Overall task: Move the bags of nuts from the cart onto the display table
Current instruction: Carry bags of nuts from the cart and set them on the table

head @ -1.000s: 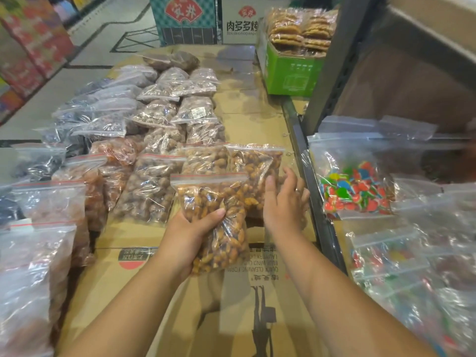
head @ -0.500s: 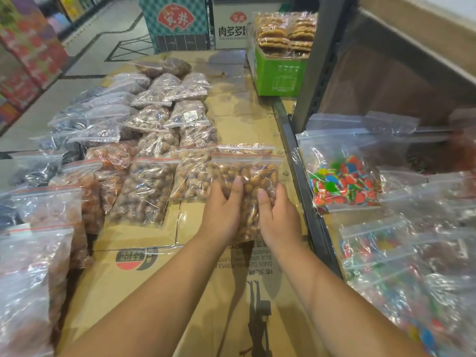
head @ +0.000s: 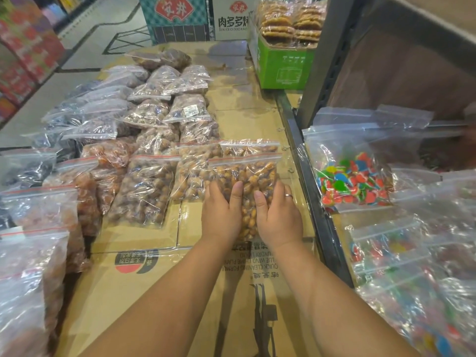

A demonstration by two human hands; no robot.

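Hands, left [head: 222, 215] and right [head: 279, 219], press flat, unclenched, on the nut bag [head: 247, 181].

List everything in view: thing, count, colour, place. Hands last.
Bag of nuts under the hands: one, golden-brown, near right of the cardboard.
Other nut and dried-fruit bags: many, brown, orange and dark, in rows on the left.
Cardboard table top: tan, flattened boxes.
Candy bag: one clear to see, red, green and blue, on the right shelf; more bags below it, blurred.
Green box: one, far right, holds wrapped brown cakes.
Left hand: flat on the bag.
Right hand: flat on the bag, ring on one finger.
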